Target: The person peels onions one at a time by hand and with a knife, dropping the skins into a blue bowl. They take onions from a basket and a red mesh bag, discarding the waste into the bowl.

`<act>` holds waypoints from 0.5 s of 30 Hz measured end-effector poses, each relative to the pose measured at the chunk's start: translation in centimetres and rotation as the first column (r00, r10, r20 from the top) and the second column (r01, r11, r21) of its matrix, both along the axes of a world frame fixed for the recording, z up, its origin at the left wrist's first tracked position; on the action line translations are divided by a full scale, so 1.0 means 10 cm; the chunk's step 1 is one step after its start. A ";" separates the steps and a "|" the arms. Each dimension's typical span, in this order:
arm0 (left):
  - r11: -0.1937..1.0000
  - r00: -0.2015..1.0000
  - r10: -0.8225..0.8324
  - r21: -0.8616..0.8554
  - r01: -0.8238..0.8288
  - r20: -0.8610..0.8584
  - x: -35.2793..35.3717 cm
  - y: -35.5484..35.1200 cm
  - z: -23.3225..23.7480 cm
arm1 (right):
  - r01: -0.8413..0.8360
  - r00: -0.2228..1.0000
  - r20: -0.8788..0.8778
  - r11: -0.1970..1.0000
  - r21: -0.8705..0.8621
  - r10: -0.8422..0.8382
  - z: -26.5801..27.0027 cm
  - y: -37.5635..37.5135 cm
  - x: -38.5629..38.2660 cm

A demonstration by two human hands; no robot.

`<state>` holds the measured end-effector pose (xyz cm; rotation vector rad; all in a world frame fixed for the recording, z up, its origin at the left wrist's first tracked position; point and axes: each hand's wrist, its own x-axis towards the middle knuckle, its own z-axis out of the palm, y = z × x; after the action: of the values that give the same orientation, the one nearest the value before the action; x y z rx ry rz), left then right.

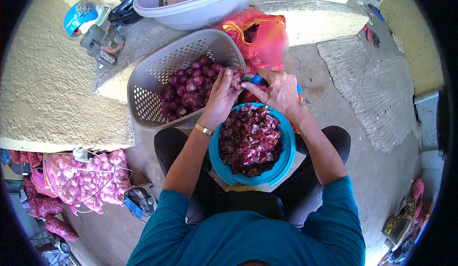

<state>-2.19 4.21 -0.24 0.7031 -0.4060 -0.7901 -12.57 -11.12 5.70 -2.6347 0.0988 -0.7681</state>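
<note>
My left hand (223,91) grips a red onion (237,77) with loose skin, over the near right edge of the grey basket. Closed around the blue handle of a knife (256,79), my right hand (279,89) is close beside it, and the blade meets the onion. Just below both hands, a turquoise tub (217,158) between my knees is heaped with dry onion skins (250,139). The grey perforated basket (143,82) to the left holds many purple-red onions (191,84), smooth and shiny.
A red mesh sack (243,34) stands behind the basket, near a large pale basin (191,15) on a ledge. At lower left are a pink mesh sack of bulbs (95,180) and a dark device (139,201). A rough concrete patch (367,84) lies to the right.
</note>
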 end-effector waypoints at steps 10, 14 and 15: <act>0.999 1.000 -0.019 -0.044 0.018 -0.020 -0.03 0.00 0.08 | 0.018 1.000 -0.017 1.000 -0.005 -0.018 0.00 0.00 0.00; 0.995 0.999 0.035 0.090 -0.037 0.029 -0.07 -0.01 0.17 | 0.016 1.000 -0.026 1.000 -0.002 -0.016 -0.07 -0.02 0.02; 0.992 0.998 0.035 0.120 -0.041 0.052 -0.08 -0.01 0.18 | 0.021 0.999 -0.040 1.000 -0.012 -0.021 -0.08 -0.03 0.02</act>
<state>-2.96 4.12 1.60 0.8428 -0.3910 -0.7663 -12.36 -11.44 4.88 -2.6646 0.1336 -0.7245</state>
